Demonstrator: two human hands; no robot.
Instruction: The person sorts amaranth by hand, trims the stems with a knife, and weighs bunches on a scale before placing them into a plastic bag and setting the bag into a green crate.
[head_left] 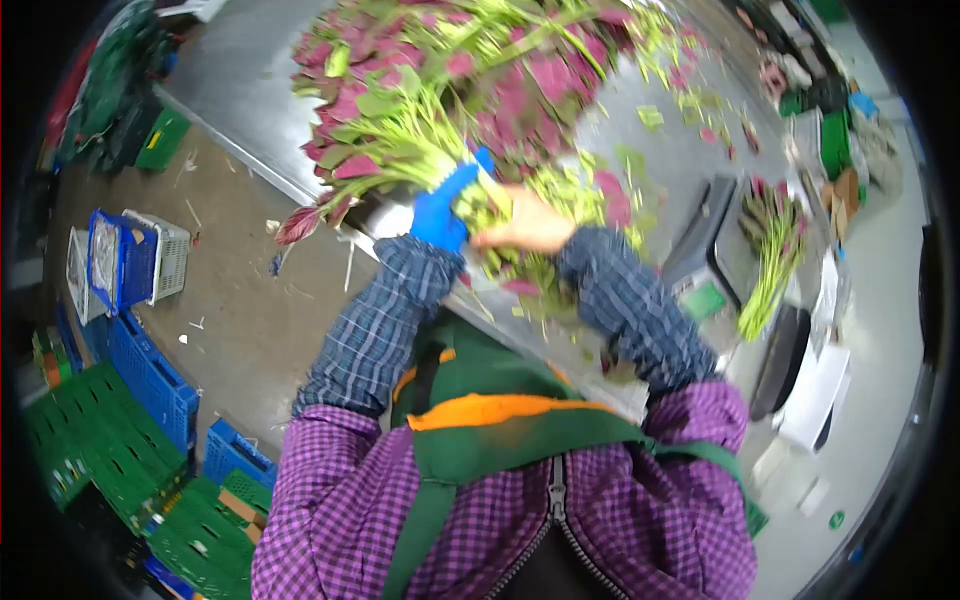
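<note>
My left hand (440, 212), in a blue glove, is closed around the pale stems of a bunch of red-and-green leafy greens (405, 140). The leaves of this bunch point up and to the left. At the cut ends of the stems, my right hand (530, 222) is bare, with its fingers curled on them; its fingertips are partly hidden. A large heap of the same purple-red and green leaves (540, 95) lies on the metal table (235, 70) just beyond both hands. Loose bits of stem and leaf are scattered below and around them.
On the right stands a grey scale (700, 240), with another bunch of greens (772, 255) beside it. Blue and white crates (125, 260) sit on the floor at left. Green crates (95, 430) and a blue crate (150, 375) are at lower left.
</note>
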